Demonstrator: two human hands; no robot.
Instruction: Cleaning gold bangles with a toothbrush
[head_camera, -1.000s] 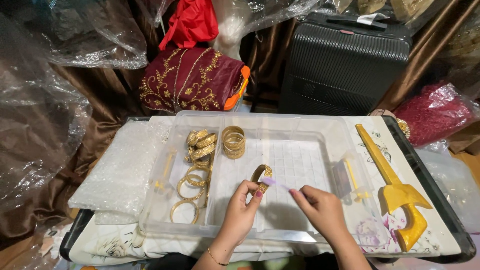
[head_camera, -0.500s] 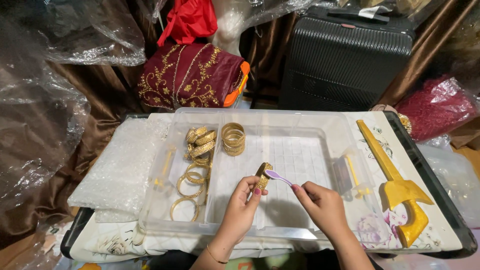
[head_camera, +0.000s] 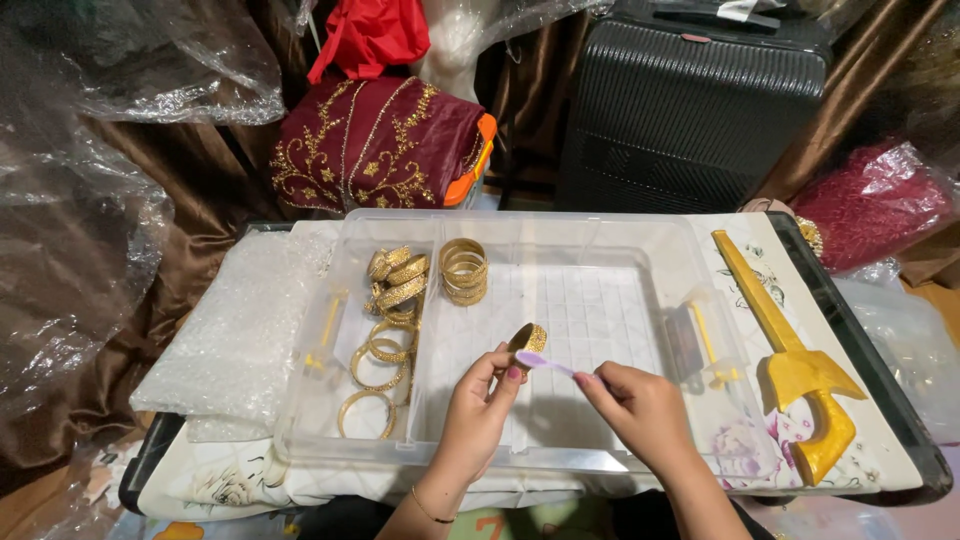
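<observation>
1. My left hand (head_camera: 480, 405) pinches a gold bangle (head_camera: 527, 338) between thumb and fingertips, held up on edge over the clear plastic tray (head_camera: 600, 235), probably so its face is easy to reach.
2. My right hand (head_camera: 640, 410) is closed on a small lilac brush (head_camera: 545, 362); its tip sits just at the bangle's lower rim, touching or nearly, can't tell which.
3. Both hands hover above the bare middle of the tray, near its front wall.
4. At the tray's left side loose gold bangles (head_camera: 380, 360) lie flat in a row, with chunkier gold pieces (head_camera: 398, 280) piled behind them and a neat stack of bangles (head_camera: 464, 270) next to that, apart from the one I hold.
5. Right of the tray, a yellow toy axe (head_camera: 790, 360) lies on the floral cloth (head_camera: 740, 450).
6. Left of the tray is folded bubble wrap (head_camera: 240, 330).
7. Behind the tray: a maroon embroidered cloth (head_camera: 370, 145) and a black suitcase (head_camera: 690, 110).
</observation>
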